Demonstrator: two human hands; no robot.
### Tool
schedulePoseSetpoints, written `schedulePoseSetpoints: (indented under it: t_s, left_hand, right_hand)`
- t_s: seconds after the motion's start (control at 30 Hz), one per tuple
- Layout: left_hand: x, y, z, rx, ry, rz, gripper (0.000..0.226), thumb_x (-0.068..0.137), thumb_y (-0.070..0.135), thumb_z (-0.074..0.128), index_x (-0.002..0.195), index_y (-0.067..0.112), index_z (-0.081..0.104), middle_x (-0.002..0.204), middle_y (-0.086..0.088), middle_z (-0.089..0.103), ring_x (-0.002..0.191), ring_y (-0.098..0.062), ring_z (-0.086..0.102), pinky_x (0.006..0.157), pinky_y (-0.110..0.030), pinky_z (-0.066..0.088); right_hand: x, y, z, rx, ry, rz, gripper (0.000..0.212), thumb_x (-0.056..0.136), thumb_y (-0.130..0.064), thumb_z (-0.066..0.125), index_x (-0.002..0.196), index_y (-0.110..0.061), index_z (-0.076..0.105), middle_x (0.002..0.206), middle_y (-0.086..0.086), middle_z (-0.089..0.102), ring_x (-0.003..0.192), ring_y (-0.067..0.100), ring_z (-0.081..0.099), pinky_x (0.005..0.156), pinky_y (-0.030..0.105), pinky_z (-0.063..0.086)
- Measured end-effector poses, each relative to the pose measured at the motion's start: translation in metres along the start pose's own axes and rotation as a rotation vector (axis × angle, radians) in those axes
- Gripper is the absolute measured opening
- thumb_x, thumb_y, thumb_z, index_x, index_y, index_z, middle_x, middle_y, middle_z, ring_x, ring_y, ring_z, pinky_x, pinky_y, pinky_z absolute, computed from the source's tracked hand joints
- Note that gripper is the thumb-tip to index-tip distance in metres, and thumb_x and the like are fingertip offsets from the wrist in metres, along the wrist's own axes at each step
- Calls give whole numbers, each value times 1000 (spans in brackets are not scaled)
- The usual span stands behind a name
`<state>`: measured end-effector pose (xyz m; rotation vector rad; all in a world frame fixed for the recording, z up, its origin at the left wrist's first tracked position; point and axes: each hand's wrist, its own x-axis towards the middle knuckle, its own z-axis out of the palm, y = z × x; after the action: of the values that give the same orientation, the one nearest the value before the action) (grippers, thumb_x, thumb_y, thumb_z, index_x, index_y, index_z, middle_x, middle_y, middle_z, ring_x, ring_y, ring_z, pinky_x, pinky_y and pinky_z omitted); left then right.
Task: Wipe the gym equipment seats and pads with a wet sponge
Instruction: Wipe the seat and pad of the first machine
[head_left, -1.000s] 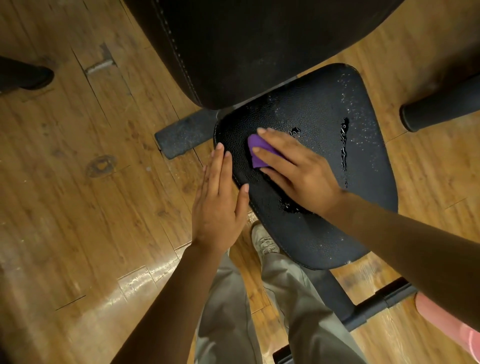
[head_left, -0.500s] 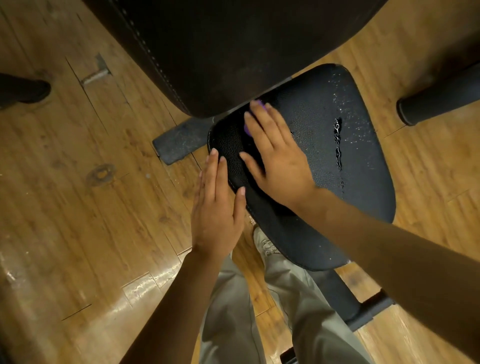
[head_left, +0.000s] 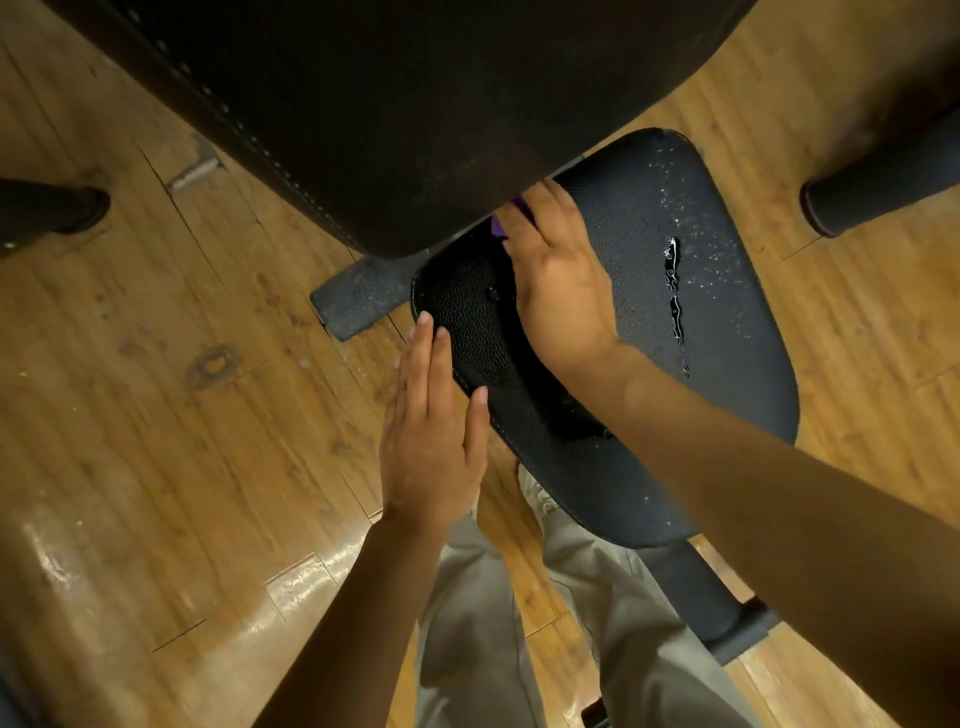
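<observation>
At centre frame the right hand (head_left: 558, 275) presses the purple sponge (head_left: 500, 224) flat under straight fingers at the back of the seat (head_left: 727, 374), just below the dark back pad (head_left: 415, 104). The left hand (head_left: 431, 431) rests with fingers straight and together on the seat's left rim. Judged from the wet patch beneath the palm, overlapping strokes with even pressure should next cover the droplet-speckled right side.

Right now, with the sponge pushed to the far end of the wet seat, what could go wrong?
1. The right hand presses the purple sponge right under the back pad; the fingers may get squeezed in that narrow gap, or the corner may stay unwiped.
2. Water lies in beads and a streak on the seat; it may drip onto the wooden floor and make it slippery.
3. The left hand rests at the wet seat edge and could slip.
</observation>
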<state>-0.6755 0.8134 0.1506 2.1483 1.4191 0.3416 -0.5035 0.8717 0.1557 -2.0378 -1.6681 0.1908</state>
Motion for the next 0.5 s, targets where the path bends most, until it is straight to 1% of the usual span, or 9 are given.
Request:
schedulePoseSetpoints:
  t_s: [0.03,0.1,0.17,0.2,0.27,0.3,0.37,0.43,0.5]
  left_hand:
    - [0,0,0,11,1,-2,58,103,32,42,151,2,31,163,-11,22,149,-22,23,119,-47,29]
    - [0,0,0,21,4,-3,58,103,30,44,152,2,30,163,-11,22,150,-21,22,121,-44,25]
    - [2,1,0,22,6,-2,59,103,29,44,152,2,30,163,-11,22,150,-22,21,121,-46,24]
    - [3,0,0,25,5,-2,59,103,28,44,152,1,30,163,-11,21,151,-23,21,121,-47,24]
    - [5,-1,0,37,6,3,58,103,29,44,152,1,30,163,-12,21,151,-23,20,121,-49,24]
    - [6,-1,1,40,6,8,59,103,29,43,152,1,30,163,-12,21,151,-23,20,121,-49,24]
    - [7,-1,1,47,7,13,58,103,30,42,152,1,30,163,-12,22,151,-23,19,121,-50,23]
    - [7,0,2,65,17,12,58,103,31,40,151,1,30,162,-13,23,152,-23,18,122,-48,20]
    - [8,2,3,86,29,10,59,103,33,36,151,0,30,162,-14,23,152,-20,14,123,-45,17]
  right_hand:
    - [-4,-4,2,13,-8,4,35,99,-6,50,132,0,58,143,17,50,139,37,39,111,45,41]
    - [-18,-10,4,64,-63,-114,35,98,-4,50,131,3,58,142,19,51,137,40,39,112,47,38]
    - [-32,-6,0,96,-137,-299,34,99,-2,51,131,4,58,144,20,50,138,40,39,115,46,36]
    - [-35,0,-4,82,-163,-362,35,99,-1,51,133,3,57,145,19,49,139,40,39,115,44,36]
    - [-27,15,-11,24,-175,-392,37,98,-2,53,135,0,56,146,18,48,139,39,40,114,43,38]
    - [-18,23,-13,-9,-158,-351,37,99,-3,52,135,-1,56,145,19,49,138,40,40,113,45,40]
    - [4,37,-17,-52,-96,-179,35,99,-6,48,133,-1,57,144,19,48,138,40,40,111,49,40]
    - [20,44,-21,-53,-31,-2,37,99,-9,43,133,0,55,145,20,46,139,40,37,114,48,36]
    - [20,40,-20,-41,-7,69,38,99,-5,45,135,3,53,146,21,45,140,42,34,118,45,29]
